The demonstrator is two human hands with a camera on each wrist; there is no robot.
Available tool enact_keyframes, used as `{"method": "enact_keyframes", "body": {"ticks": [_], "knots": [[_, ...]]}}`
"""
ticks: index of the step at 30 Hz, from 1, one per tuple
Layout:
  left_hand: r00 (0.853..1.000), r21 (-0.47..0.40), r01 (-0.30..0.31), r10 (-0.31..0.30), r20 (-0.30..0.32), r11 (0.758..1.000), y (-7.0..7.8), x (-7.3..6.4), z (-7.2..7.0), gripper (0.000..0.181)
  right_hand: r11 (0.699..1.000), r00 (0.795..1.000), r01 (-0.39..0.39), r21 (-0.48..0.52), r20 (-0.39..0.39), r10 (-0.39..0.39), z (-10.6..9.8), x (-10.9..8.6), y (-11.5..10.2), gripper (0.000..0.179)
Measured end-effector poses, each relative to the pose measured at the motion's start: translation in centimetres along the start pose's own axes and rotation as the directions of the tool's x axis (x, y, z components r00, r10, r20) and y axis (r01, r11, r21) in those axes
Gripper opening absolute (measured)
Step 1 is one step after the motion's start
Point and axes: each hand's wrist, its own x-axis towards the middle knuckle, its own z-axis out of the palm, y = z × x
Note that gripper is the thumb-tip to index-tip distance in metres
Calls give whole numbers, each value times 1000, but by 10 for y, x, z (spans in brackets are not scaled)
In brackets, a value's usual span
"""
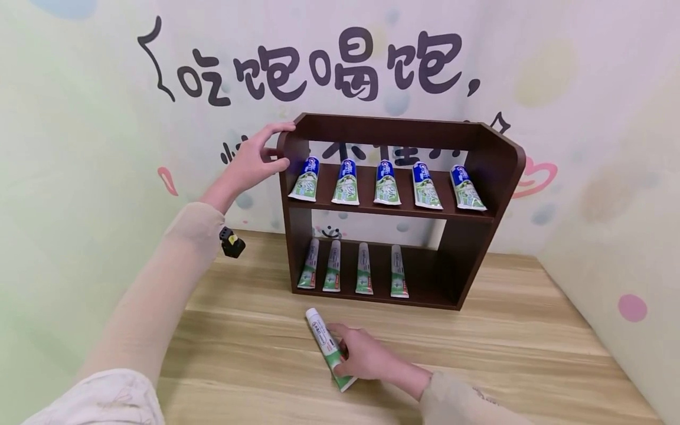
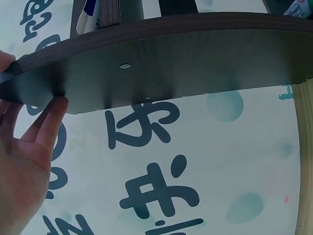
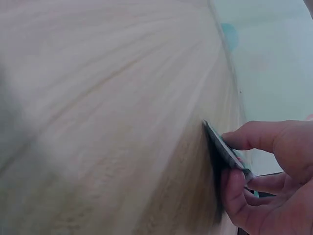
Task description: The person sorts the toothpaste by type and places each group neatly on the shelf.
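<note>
A dark brown two-tier shelf stands on the wooden table. My left hand holds its left side panel near the upper corner, with fingertips against the outer face in the left wrist view. In front of the shelf, my right hand pinches a white and green toothpaste tube between thumb and fingers, close over the table. The right wrist view shows the tube's flat end between the right fingers; part of the tube is hidden by the hand.
Several blue and green toothpaste tubes lean in a row on the upper tier. Several white and green tubes lie on the lower tier, toward its left. A small black object shows beside the left wrist. Printed cloth walls surround the table.
</note>
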Motion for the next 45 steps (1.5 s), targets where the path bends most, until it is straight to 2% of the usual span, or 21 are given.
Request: {"method": "enact_keyframes", "body": {"ticks": [4,9,13,20,24,26,32,45], "knots": [[1000,15,0,0,-6,1000,-14,5,1,59,999,999,16,48,38,-17,-3,1,0,85],[1000,33,-20,21,-12,999,-15,7,-1,58,996,995,34,82,93,-41,-14,5,2,82],[1000,43,-15,15,-2,999,-14,8,-2,59,993,991,10,114,135,-26,-21,8,7,81],[1000,41,-9,9,4,999,-15,7,-1,59,952,970,-63,298,243,-12,-25,11,20,78],[1000,31,-3,3,7,1000,-16,6,1,60,931,963,-75,358,267,-26,-24,10,23,79],[1000,31,8,-9,10,999,-11,4,1,60,924,962,-82,374,272,-25,-24,9,24,78],[1000,29,18,-18,17,999,16,-6,-1,57,904,961,-105,414,277,-15,-25,9,24,75],[1000,26,2,-2,10,1000,21,-7,-1,56,859,966,-132,494,259,0,-27,5,30,77]]}}
